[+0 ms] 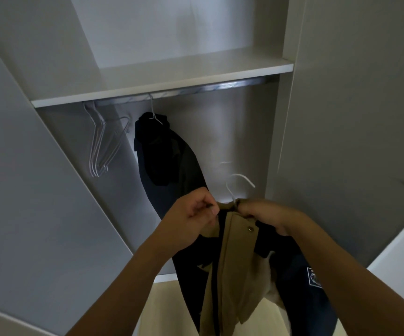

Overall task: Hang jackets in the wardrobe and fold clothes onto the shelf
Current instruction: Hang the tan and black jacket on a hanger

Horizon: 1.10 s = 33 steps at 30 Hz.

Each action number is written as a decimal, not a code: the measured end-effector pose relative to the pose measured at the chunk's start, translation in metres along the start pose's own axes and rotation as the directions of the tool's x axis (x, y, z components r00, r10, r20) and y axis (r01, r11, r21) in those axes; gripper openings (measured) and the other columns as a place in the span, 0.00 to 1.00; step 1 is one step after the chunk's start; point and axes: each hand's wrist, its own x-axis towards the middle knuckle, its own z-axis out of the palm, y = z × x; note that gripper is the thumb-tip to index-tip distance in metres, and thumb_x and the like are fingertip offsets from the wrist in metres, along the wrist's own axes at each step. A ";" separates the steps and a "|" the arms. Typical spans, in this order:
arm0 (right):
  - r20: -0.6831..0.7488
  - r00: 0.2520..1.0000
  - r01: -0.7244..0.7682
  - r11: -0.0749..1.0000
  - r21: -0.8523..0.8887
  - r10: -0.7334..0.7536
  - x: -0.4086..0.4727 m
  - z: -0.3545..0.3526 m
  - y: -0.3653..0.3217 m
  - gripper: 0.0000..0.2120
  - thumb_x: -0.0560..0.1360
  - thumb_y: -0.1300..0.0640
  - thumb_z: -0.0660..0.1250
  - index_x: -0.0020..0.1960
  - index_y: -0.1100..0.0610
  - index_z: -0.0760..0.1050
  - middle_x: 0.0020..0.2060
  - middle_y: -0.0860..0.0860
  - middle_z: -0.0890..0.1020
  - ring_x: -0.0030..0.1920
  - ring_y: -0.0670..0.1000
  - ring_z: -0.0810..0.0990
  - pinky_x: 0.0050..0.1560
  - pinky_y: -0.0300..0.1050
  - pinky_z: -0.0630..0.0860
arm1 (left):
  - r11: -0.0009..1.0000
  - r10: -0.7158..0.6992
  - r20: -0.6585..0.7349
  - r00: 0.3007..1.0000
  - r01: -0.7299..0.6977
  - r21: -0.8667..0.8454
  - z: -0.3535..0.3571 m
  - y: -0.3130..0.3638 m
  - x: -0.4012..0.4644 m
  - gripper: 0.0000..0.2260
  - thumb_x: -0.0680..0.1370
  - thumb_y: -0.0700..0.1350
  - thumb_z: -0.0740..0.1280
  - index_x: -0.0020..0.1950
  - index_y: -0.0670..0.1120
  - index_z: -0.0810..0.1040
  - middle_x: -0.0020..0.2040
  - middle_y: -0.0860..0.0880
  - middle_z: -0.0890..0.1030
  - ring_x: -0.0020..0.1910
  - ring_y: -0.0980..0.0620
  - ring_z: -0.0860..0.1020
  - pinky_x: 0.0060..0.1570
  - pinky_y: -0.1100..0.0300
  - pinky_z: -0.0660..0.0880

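Tan fabric with a brass snap runs down the front of the jacket, a dark navy garment with a pale lining, which is held up in front of the open wardrobe and below the rail. It is already threaded onto a white hanger, whose hook stands free above the collar so that it can be lifted to the rail. The left hand is clenched in a pinch on the collar edge at one side, while the right hand is curled round the collar at the hanger's neck; the garment seems to be gripped at both sides to keep it square on the hanger and stop it sliding off. Whether the collar is being fastened or only straightened cannot be told. One dark jacket is hung on the rail already, left of centre, and a bunch of bare wire hangers is kept at the far left end, so room is left on the right for the piece in hand. No folded clothes are seen on the visible part of the shelf above the rail, so the folding part of the task is judged not yet begun.
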 end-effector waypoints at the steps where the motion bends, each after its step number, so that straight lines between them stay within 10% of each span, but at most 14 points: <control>1: -0.021 0.999 0.027 1.000 0.002 -0.027 0.002 -0.002 0.000 0.15 0.72 0.56 0.65 0.52 0.67 0.77 0.47 0.66 0.80 0.43 0.55 0.77 0.46 0.46 0.70 | 1.000 -0.008 0.008 1.000 0.008 -0.016 -0.002 -0.001 0.000 0.04 0.78 0.45 0.64 0.44 0.52 0.76 0.38 0.48 0.80 0.39 0.51 0.80 0.46 0.59 0.78; 7: -0.110 0.965 0.204 0.947 -0.250 -0.237 0.010 -0.007 -0.008 0.16 0.78 0.53 0.65 0.37 0.64 0.78 0.40 0.55 0.73 0.46 0.54 0.73 0.48 0.45 0.69 | 0.985 -0.162 0.218 0.962 0.144 0.098 -0.016 0.000 0.005 0.06 0.78 0.41 0.66 0.46 0.52 0.76 0.42 0.53 0.82 0.46 0.54 0.81 0.53 0.55 0.78; 12: -0.159 0.893 0.237 0.739 -0.630 -0.422 0.005 -0.010 -0.024 0.15 0.77 0.51 0.62 0.33 0.54 0.74 0.50 0.41 0.62 0.57 0.51 0.62 0.57 0.42 0.60 | 0.903 -0.231 -0.125 0.965 0.261 0.342 -0.035 -0.020 0.030 0.15 0.76 0.43 0.65 0.63 0.48 0.74 0.64 0.46 0.74 0.64 0.47 0.71 0.68 0.49 0.66; 15: -0.115 0.804 0.338 0.607 -0.719 -0.584 0.000 -0.012 -0.037 0.09 0.75 0.52 0.63 0.37 0.52 0.75 0.49 0.36 0.60 0.57 0.49 0.60 0.60 0.42 0.58 | 0.801 -0.410 -0.061 0.910 0.391 0.453 -0.032 -0.038 0.042 0.09 0.80 0.46 0.59 0.53 0.44 0.76 0.54 0.44 0.80 0.55 0.45 0.77 0.62 0.54 0.70; 19: -0.064 0.837 0.338 0.606 -0.721 -0.543 -0.002 -0.023 -0.046 0.03 0.75 0.51 0.65 0.48 0.46 0.71 0.60 0.43 0.68 0.64 0.51 0.63 0.65 0.44 0.58 | 0.926 -0.244 -0.136 0.960 0.272 0.261 -0.028 -0.039 0.046 0.13 0.80 0.36 0.58 0.40 0.49 0.75 0.38 0.52 0.78 0.37 0.59 0.76 0.39 0.65 0.69; 25: -0.141 0.894 0.265 0.754 -0.601 -0.426 -0.003 -0.042 -0.050 0.10 0.76 0.54 0.69 0.36 0.48 0.77 0.65 0.46 0.69 0.65 0.52 0.67 0.69 0.52 0.63 | 0.992 -0.064 -0.144 0.988 0.079 0.099 -0.017 -0.023 0.038 0.09 0.78 0.39 0.57 0.47 0.49 0.76 0.40 0.50 0.79 0.39 0.56 0.77 0.42 0.61 0.73; 29: -0.163 0.855 0.217 0.624 -0.751 -0.493 0.001 -0.037 -0.049 0.13 0.77 0.48 0.66 0.41 0.54 0.84 0.68 0.45 0.67 0.69 0.51 0.61 0.70 0.47 0.54 | 0.936 -0.307 -0.047 0.951 0.310 0.168 -0.036 -0.036 0.031 0.10 0.77 0.48 0.65 0.57 0.54 0.70 0.48 0.52 0.79 0.47 0.54 0.79 0.47 0.57 0.76; 33: -0.158 0.819 0.268 0.611 -0.744 -0.552 0.005 -0.028 -0.054 0.14 0.78 0.50 0.65 0.44 0.57 0.84 0.65 0.46 0.70 0.66 0.51 0.66 0.70 0.50 0.60 | 0.881 -0.330 -0.040 0.943 0.323 0.346 -0.043 -0.047 0.017 0.03 0.78 0.54 0.66 0.46 0.57 0.76 0.43 0.58 0.80 0.43 0.60 0.79 0.46 0.62 0.73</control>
